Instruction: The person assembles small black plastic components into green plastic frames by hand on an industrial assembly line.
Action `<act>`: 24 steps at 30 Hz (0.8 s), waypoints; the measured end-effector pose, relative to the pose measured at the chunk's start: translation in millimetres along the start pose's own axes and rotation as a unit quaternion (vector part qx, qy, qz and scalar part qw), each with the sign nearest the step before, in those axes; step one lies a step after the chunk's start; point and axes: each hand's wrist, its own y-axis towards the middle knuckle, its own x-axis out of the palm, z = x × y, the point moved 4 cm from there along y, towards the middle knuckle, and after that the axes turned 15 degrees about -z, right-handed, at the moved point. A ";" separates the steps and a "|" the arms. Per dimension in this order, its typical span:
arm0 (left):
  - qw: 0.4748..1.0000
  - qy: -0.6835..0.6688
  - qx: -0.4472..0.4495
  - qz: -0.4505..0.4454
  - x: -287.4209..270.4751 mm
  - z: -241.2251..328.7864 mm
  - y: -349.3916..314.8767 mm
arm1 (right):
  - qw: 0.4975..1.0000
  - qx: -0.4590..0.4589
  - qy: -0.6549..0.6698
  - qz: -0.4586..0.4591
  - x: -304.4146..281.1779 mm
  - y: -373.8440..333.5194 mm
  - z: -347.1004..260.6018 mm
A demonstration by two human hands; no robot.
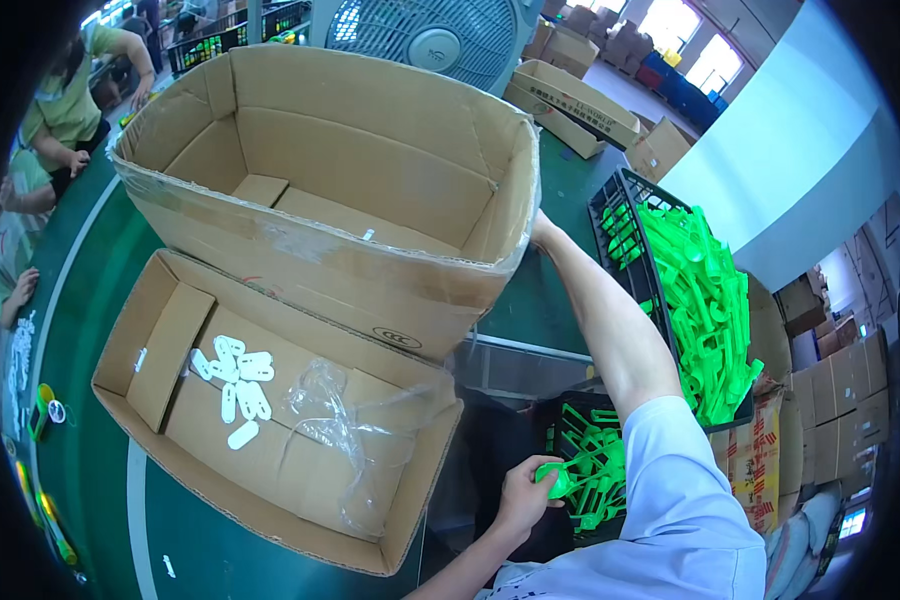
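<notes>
Low and right of centre, my left hand (526,497) is closed on a bright green plastic part (558,480) with a rounded, cup-like end. Right below it stands a black crate (550,425) of similar green parts (597,465). My right arm reaches forward to the right end of a large open cardboard box (340,265). Only the edge of my right hand (542,230) shows beside that box; its fingers are hidden behind the wall. A shallower cardboard box (270,510) sits nearer to me, holding several small white pieces (240,385) and crumpled clear plastic (335,410).
A second black crate (625,230), heaped with green parts (705,300), stands right of my right arm. A grey fan (435,45) is behind the large box. Other people (55,120) work across the green table (210,540) at left. Cardboard boxes (840,385) are stacked at right.
</notes>
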 end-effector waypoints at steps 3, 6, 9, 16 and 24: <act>0.999 0.036 -0.002 -0.021 -20.9 7.4 -4.5 | 0.996 0.068 -0.051 0.038 -1.7 -35.8 -47.3; 1.000 0.024 -0.003 -0.017 0.1 -0.1 -4.4 | 0.983 0.103 -0.144 0.048 -6.1 -57.2 -59.6; 0.999 0.046 -0.011 -0.005 -1.4 3.4 -7.1 | 0.983 0.130 -0.129 0.031 -5.6 -69.1 -64.8; 0.999 0.044 -0.009 0.006 -3.9 4.1 -9.3 | 0.976 0.096 -0.189 0.042 7.3 -56.1 -56.5; 0.996 0.055 0.051 0.036 -10.0 13.0 14.4 | 0.965 0.157 -0.052 0.203 -40.5 -83.3 -15.2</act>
